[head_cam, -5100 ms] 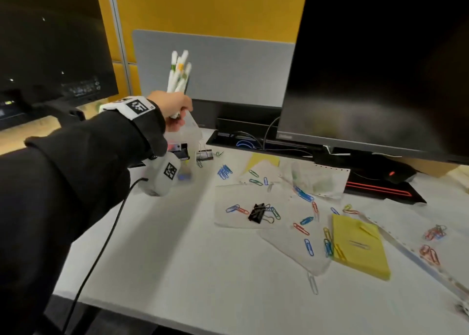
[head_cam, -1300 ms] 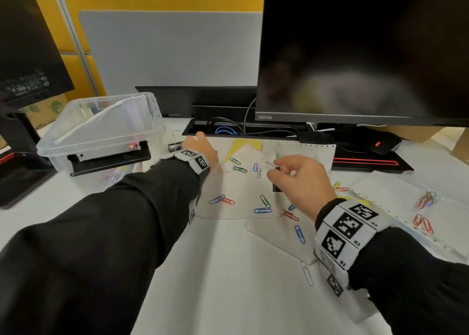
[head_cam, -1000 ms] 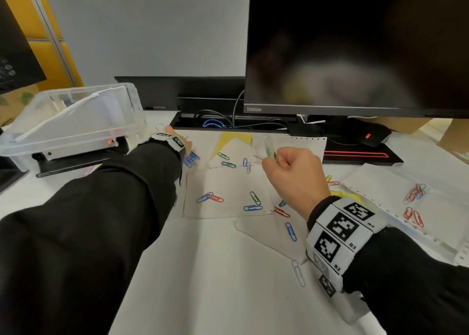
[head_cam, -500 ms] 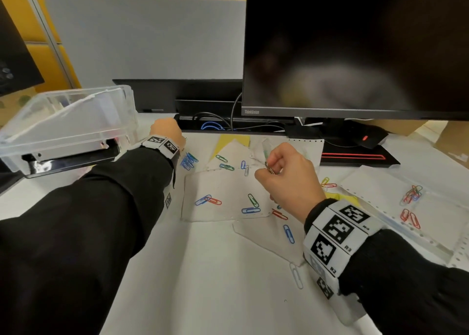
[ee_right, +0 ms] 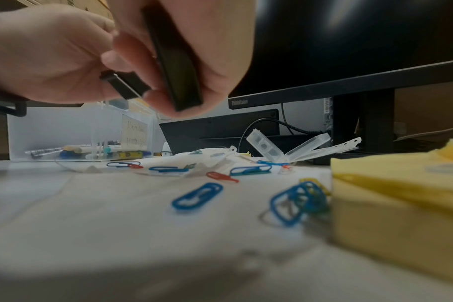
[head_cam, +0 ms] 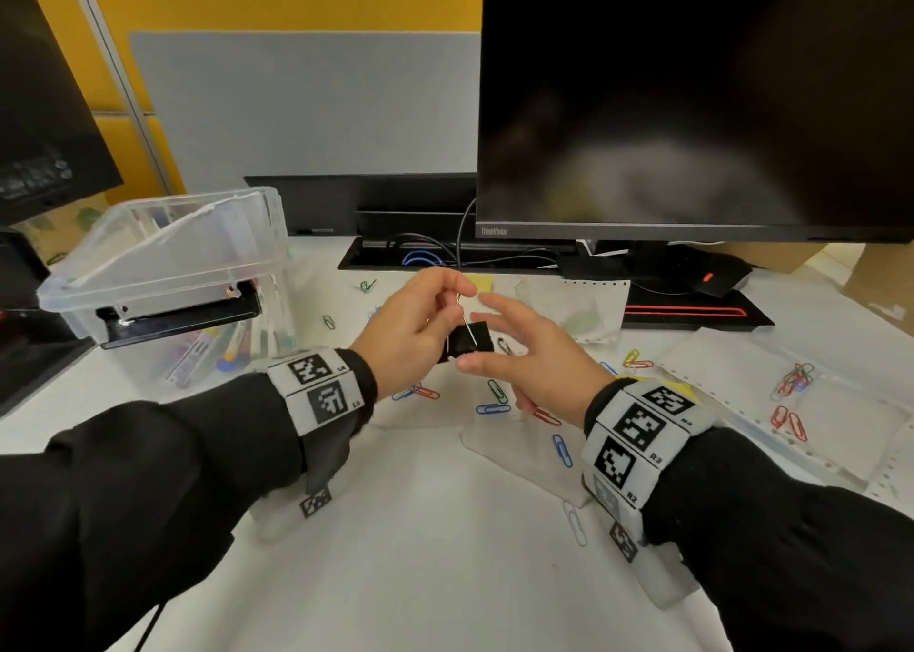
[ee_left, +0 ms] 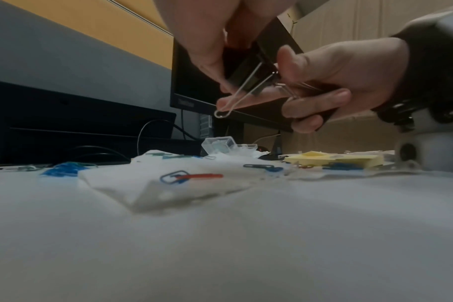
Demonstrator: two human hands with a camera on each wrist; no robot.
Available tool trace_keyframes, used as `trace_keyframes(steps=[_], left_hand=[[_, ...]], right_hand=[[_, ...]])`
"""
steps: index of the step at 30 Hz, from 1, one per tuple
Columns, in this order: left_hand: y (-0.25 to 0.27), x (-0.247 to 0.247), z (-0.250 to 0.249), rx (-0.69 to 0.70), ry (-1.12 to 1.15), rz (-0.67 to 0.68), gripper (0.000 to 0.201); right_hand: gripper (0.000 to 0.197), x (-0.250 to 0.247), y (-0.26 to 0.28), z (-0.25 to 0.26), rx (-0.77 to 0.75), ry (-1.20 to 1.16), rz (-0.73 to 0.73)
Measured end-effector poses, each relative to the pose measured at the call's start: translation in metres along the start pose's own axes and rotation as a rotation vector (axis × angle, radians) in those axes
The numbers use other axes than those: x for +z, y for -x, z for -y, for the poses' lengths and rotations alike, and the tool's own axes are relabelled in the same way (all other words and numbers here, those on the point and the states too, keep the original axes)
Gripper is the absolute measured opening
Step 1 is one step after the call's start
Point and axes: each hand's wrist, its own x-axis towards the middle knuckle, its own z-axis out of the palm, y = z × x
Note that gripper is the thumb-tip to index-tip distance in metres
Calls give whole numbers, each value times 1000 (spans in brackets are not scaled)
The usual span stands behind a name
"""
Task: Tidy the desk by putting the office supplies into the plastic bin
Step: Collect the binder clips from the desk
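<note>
Binder clips (head_cam: pixel 470 339), left hand (head_cam: pixel 410 327) joined right hand (head_cam: pixel 526 357)

Left hand (head_cam: pixel 410 330) is pinching wire handle of binder clip (head_cam: pixel 469 339), right hand (head_cam: pixel 534 360) is holding its black body, above paper clips (head_cam: pixel 492 408) lying on counter (head_cam: pixel 420 552).

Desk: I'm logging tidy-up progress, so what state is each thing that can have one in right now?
plastic bin, open-topped, pens inside
first binder clip, in the air, held by the left hand
second binder clip, in the air, held by the right hand
paper clips, loose on the desk
small clear case, lid open
monitor, screen dark
</note>
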Motion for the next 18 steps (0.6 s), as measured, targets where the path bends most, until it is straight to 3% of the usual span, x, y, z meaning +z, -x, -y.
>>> trace_keyframes(steps=[4,9,12,15,18], left_hand=[[3,1,-1,-66,73,52,22],[2,2,-2,104,-167,-27,25],[3,1,-1,181,-269,-33,24],[6,3,-4,285,-345,63,14],[8,5,-7,276,-360,105,17]], right_hand=[[31,2,0,4,30,-20,111],[13,1,2,3,140,-13,48],[11,-1,-2,-2,206,6,-55],[22,-5,-8,-6,251,83,-205],[29,-4,-9,-7,268,41,-225]])
